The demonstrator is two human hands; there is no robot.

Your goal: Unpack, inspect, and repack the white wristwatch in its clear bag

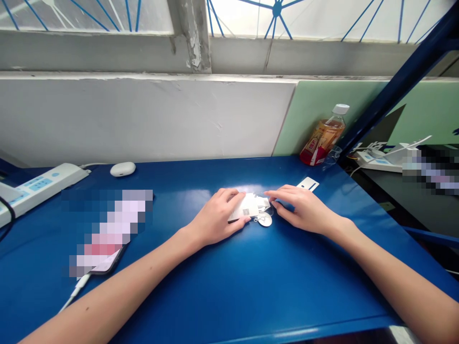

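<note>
From where I stood, a small white box [247, 208] lay on the blue desk [233, 291], right of the middle and nearer the back edge than the front. The left hand [215, 217] was closed about it, its fingers over the far side and its thumb along the near one. A printed square code showed on top. White pieces [263, 204] stuck out of the box's right end, and a round white disc [265, 220] lay just in front of them.

The right hand [306, 208] was half open, fingers loosely bent, its tips close by those pieces; I couldn't tell whether it had hold of anything. A white card [310, 183] lay just behind that hand. A bottle [322, 138] leaned at the desk's back right corner.

Over on the left side lay a phone [111, 234], its screen blurred, with a white cable [79, 285] at its near end. An earbud case [122, 169] sat by the back edge, and a power strip [43, 186] ran along the back left corner.
</note>
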